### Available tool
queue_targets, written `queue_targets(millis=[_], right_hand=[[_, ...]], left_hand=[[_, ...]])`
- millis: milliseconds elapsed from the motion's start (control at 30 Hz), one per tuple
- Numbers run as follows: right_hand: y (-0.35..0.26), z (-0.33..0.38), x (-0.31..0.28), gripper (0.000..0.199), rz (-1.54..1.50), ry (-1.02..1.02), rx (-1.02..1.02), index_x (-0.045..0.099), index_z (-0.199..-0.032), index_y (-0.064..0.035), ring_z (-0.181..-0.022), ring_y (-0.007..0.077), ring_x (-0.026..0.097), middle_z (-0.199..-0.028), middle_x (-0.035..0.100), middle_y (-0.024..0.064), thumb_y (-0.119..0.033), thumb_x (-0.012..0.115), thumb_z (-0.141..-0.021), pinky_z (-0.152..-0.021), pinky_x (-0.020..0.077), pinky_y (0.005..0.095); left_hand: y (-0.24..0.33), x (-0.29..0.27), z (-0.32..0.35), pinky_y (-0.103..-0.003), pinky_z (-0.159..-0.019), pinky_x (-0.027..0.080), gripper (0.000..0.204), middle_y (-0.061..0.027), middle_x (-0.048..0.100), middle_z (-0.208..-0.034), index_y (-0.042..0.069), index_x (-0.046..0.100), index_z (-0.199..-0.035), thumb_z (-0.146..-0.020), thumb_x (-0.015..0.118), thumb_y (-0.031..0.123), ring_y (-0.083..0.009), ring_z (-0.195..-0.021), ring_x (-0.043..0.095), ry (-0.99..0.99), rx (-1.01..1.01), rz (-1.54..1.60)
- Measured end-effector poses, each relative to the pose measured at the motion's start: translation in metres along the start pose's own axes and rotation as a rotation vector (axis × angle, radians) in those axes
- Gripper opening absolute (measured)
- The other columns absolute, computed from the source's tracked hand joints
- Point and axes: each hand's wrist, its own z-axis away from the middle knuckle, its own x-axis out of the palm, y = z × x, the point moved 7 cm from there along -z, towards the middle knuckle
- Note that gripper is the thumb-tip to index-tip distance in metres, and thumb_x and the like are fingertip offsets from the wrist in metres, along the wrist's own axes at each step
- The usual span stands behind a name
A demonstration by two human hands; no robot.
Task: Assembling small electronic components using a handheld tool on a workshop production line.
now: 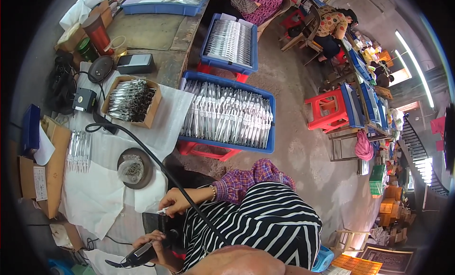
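Observation:
My left hand [159, 249] is closed around a black handheld power tool [140, 253] at the lower left; its black cable [142, 149] runs up across the table. Just above it, my right hand [174, 201], in a plaid sleeve with a bracelet, pinches a small white-and-metal piece [163, 210] over a dark block [154, 222]. My striped top [265, 223] fills the lower middle.
A round dish of small screws [134, 168] sits on white foam sheets [99, 189]. A cardboard box of metal parts [131, 100] stands further up. Blue trays of packed metal pieces [227, 114] rest on red stools. Other people sit working at the far top right.

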Motion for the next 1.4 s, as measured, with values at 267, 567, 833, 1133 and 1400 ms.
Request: queue_targets(millis=[267,567,833,1133,1400], right_hand=[[-0.002,0.001,-0.006,0.029,0.03,0.027,-0.008,0.059,-0.108,-0.0005,-0.048,0.0076,0.052,-0.07,0.064,0.0041,-0.015,0.057,-0.083,-0.045,0.0429,0.0212],[0.002,0.0,-0.008,0.03,0.015,0.037,0.007,0.06,-0.108,0.0003,-0.048,0.0078,0.053,-0.07,0.065,0.0039,-0.015,0.057,-0.082,-0.046,0.0436,0.0209],[0.002,-0.001,-0.008,0.03,0.052,0.035,-0.01,0.06,-0.107,0.0019,-0.048,0.0087,0.055,-0.071,0.066,0.005,-0.014,0.058,-0.081,-0.046,0.0445,0.0216],[0.005,-0.002,-0.009,0.03,0.05,0.036,-0.009,0.06,-0.107,0.0019,-0.048,0.0096,0.056,-0.071,0.066,0.0055,-0.014,0.057,-0.082,-0.046,0.0452,0.0224],[0.006,-0.003,-0.01,0.031,0.036,0.039,0.005,0.059,-0.108,0.0022,-0.048,0.0094,0.055,-0.071,0.066,0.0055,-0.014,0.058,-0.082,-0.045,0.0451,0.022]], left_hand=[[-0.002,0.0,-0.001,-0.034,-0.061,0.044,0.034,-0.0111,0.049,-0.067,0.004,0.039,-0.096,-0.076,0.065,0.007,-0.0193,-0.057,0.049,0.033,-0.026,-0.038],[-0.005,0.0,-0.002,-0.034,-0.061,0.043,0.034,-0.0101,0.049,-0.068,0.004,0.039,-0.096,-0.076,0.065,0.007,-0.0183,-0.058,0.048,0.051,-0.049,-0.055],[-0.007,0.002,-0.002,-0.033,-0.062,0.044,0.032,-0.0093,0.049,-0.067,0.005,0.039,-0.096,-0.077,0.065,0.007,-0.0174,-0.058,0.048,0.062,-0.07,-0.049],[-0.009,0.004,-0.004,-0.033,-0.063,0.043,0.03,-0.0089,0.049,-0.067,0.005,0.04,-0.096,-0.078,0.063,0.007,-0.0172,-0.058,0.047,0.041,-0.075,-0.044],[-0.007,0.007,-0.004,-0.032,-0.061,0.042,0.03,-0.0084,0.048,-0.068,0.005,0.04,-0.096,-0.078,0.063,0.007,-0.0172,-0.06,0.046,0.066,-0.081,-0.062]])
